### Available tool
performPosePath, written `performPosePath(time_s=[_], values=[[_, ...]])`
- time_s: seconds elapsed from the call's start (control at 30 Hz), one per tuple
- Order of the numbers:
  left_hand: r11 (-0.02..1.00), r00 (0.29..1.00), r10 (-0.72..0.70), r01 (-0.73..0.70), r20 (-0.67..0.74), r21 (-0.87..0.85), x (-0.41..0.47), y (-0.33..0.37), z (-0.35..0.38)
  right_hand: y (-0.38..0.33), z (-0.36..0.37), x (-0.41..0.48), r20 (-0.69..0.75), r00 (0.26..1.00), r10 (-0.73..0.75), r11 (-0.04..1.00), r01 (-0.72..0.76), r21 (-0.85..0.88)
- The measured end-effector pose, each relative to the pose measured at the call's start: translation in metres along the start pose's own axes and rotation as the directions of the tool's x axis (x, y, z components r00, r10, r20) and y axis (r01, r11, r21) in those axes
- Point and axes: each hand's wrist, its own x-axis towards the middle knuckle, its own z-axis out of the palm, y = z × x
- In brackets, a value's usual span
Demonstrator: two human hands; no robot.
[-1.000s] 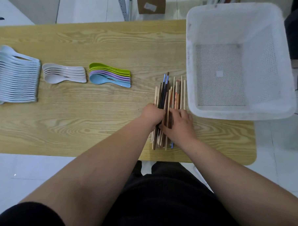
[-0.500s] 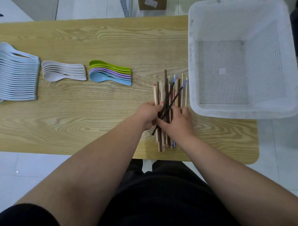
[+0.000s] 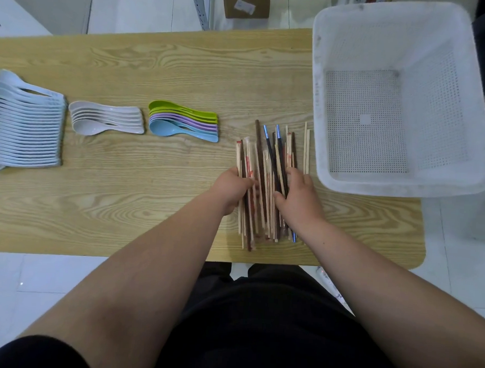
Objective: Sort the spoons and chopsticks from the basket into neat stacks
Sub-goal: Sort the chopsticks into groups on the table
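Note:
A pile of chopsticks point(image 3: 267, 157), wooden, dark brown and two blue-tipped, lies lengthwise on the wooden table point(image 3: 151, 202) near its front right. My left hand point(image 3: 234, 187) presses against the pile's left side and my right hand point(image 3: 296, 191) against its right side, fingers curled around the sticks. Two pale chopsticks point(image 3: 307, 147) lie a little apart on the right. Three spoon stacks lie to the left: pale blue-grey spoons point(image 3: 24, 124), white spoons point(image 3: 105, 119), and green, purple and blue spoons point(image 3: 183, 122). The white basket point(image 3: 322, 104) stands at the right with nothing in it.
The basket overhangs the table's right edge. A cardboard box point(image 3: 245, 3) and a metal leg point(image 3: 200, 6) stand on the floor beyond the table. My dark-trousered lap is below the front edge.
The crossed dark chopsticks that stuck out half a second ago now lie roughly parallel in the pile. Both hands have moved apart to the pile's sides.

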Motion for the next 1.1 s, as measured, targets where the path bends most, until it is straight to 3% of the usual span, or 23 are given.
performPosePath(time_s=[0.13, 0.23, 0.3, 0.37, 0.43, 0.73, 0.87, 1.1], values=[[0.999, 1.000, -0.015, 0.016, 0.011, -0.039, 0.003, -0.004, -0.016, -0.006, 0.001, -0.001, 0.028, 0.997, -0.075, 0.991, 0.077, -0.107], [0.997, 0.999, -0.032, 0.033, 0.027, -0.069, 0.002, -0.005, -0.030, -0.017, 0.000, -0.004, -0.039, 0.980, -0.194, 0.953, 0.179, -0.243], [0.994, 0.998, -0.034, 0.039, 0.053, -0.102, 0.000, -0.006, -0.036, -0.030, 0.000, -0.009, -0.013, 0.953, -0.303, 0.931, 0.293, -0.216], [0.987, 0.998, -0.028, 0.038, 0.064, -0.158, -0.002, -0.006, -0.040, -0.049, 0.002, -0.015, 0.140, 0.939, -0.314, 0.938, 0.329, -0.105], [0.969, 0.997, -0.017, 0.036, 0.079, -0.244, -0.002, -0.007, -0.044, -0.065, 0.008, -0.018, 0.258, 0.928, -0.270, 0.954, 0.293, -0.057], [0.974, 0.953, 0.035, 0.035, 0.302, -0.224, -0.009, -0.009, -0.066, -0.079, 0.032, -0.018, 0.194, 0.979, -0.053, 0.983, 0.017, 0.185], [0.987, 0.952, 0.021, 0.029, 0.304, -0.159, -0.012, -0.010, -0.070, -0.078, 0.034, -0.016, 0.197, 0.979, 0.059, 0.955, -0.112, 0.273], [0.990, 0.976, -0.006, 0.037, 0.217, -0.140, -0.016, -0.013, -0.062, -0.076, 0.035, -0.017, 0.179, 0.976, 0.127, 0.901, -0.189, 0.392]])
